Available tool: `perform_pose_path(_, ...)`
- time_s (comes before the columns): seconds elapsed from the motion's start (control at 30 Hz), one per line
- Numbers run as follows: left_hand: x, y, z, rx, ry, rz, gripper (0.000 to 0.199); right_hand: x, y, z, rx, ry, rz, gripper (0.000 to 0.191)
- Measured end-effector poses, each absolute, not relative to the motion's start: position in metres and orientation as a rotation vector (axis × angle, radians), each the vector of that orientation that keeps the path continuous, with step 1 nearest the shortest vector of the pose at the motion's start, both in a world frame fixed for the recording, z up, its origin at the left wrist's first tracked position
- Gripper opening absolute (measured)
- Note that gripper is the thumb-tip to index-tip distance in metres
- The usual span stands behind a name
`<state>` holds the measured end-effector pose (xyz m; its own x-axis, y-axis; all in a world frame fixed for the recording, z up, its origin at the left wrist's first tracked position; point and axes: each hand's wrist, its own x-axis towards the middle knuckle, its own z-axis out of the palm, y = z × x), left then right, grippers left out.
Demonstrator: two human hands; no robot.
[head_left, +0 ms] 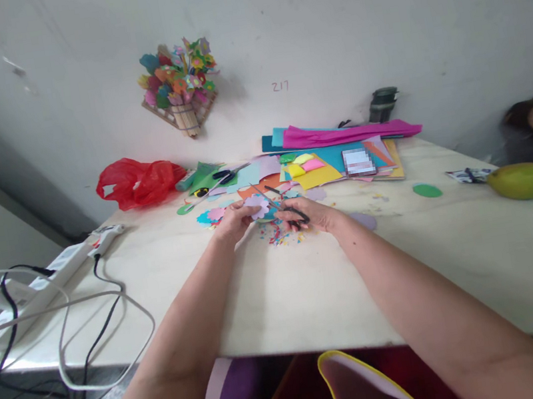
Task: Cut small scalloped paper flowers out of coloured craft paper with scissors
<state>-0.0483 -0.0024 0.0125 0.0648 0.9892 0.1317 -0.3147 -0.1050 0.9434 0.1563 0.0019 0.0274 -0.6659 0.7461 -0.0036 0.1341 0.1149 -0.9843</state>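
My left hand [236, 222] pinches a lilac paper flower [258, 207] with a scalloped edge. Close on its right, my right hand [310, 213] has its fingers in the black handles of a pair of scissors [293, 213]. The scissors' blades point up and to the left, close by the flower; whether they touch it I cannot make out. Small coloured paper scraps [279, 232] lie on the table under both hands. Blue and pink paper flowers [209, 217] rest just left of my left hand.
Behind the hands lie coloured paper sheets [323, 173], a second pair of scissors [226, 176] and a phone [360, 162]. A red plastic bag [137, 183] sits back left. Power strips [42, 289] with loose cables line the left edge. A mango-like fruit [526, 180] lies right.
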Motion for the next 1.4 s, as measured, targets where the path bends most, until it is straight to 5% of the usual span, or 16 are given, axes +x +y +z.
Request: perform_pose_path(1.4, -0.0523, -0.002, 0.012, 1.106, 0.862, 1.336, 0.016, 0.1563, -0.0002, 0.0279, -0.875, -1.832, 1.633, 0.029)
